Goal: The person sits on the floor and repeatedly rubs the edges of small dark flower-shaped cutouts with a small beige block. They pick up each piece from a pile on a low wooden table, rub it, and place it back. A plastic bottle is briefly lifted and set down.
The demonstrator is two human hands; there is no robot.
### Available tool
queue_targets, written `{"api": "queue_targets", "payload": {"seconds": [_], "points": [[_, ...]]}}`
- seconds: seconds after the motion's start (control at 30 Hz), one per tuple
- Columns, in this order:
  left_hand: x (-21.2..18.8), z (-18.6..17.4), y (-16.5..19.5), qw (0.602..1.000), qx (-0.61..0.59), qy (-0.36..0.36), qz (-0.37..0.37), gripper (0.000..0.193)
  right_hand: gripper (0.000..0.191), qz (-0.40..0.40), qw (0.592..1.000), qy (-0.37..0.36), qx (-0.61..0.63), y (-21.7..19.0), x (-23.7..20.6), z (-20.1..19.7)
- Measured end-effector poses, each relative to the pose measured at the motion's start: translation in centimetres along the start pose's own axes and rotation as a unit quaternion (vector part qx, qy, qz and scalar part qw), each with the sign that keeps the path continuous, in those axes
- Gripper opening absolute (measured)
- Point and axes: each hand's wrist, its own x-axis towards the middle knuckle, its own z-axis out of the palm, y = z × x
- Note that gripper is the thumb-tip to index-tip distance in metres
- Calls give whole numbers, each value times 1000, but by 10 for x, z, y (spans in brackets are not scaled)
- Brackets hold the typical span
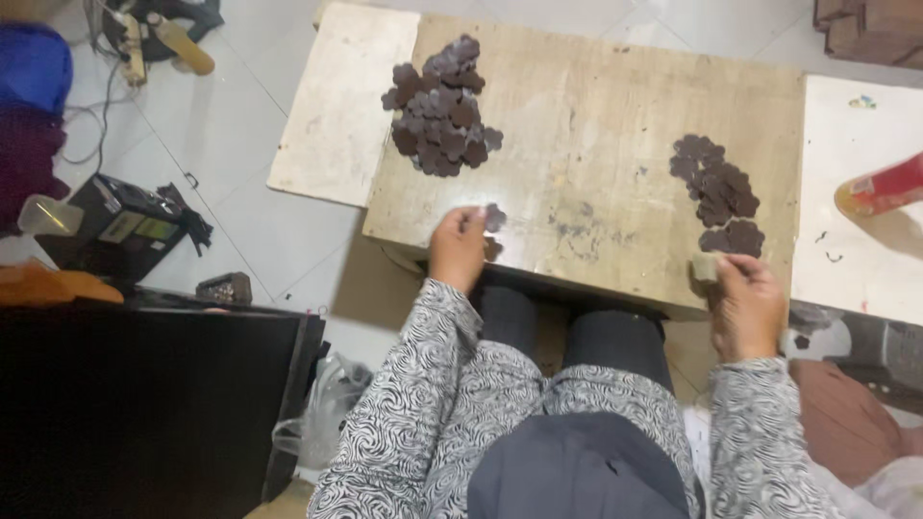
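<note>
My left hand point(456, 248) rests at the near edge of a worn wooden board point(586, 144) and pinches a dark brown flower-shaped piece point(494, 217) between its fingertips. A second dark piece point(491, 249) lies just below it on the board. My right hand point(746, 306) holds a small pale block point(705, 266) at the board's near right corner. Just above that hand lies a pile of several dark flower-shaped pieces point(716, 192). A larger heap of the same pieces point(440, 111) sits at the board's far left.
A pale flat panel point(336, 106) leans out left of the board, and a white surface point(856, 221) with a red-and-yellow bottle point(880, 187) is at the right. Black boxes, cables and a blue bundle clutter the tiled floor on the left.
</note>
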Motion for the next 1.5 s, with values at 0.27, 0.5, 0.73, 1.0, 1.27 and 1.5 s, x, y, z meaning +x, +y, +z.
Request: {"api": "queue_targets", "payload": {"seconds": [0.27, 0.5, 0.73, 1.0, 1.27, 1.5], "points": [[86, -18, 42, 977, 105, 177, 54, 48, 15, 7, 995, -21, 102, -10, 6, -13], [41, 16, 3, 879, 434, 121, 156, 98, 16, -8, 991, -35, 128, -1, 14, -16], [18, 91, 1, 862, 471, -66, 173, 103, 18, -27, 976, 10, 218, 9, 23, -22], [-6, 205, 1, 868, 348, -134, 328, 45, 17, -58, 975, 13, 213, 10, 27, -17], [-26, 233, 16, 829, 314, -250, 390, 45, 18, -36, 965, 40, 255, 5, 23, -16], [-22, 229, 4, 862, 245, -236, 377, 44, 16, -40, 967, 34, 251, 0, 22, -7]]}}
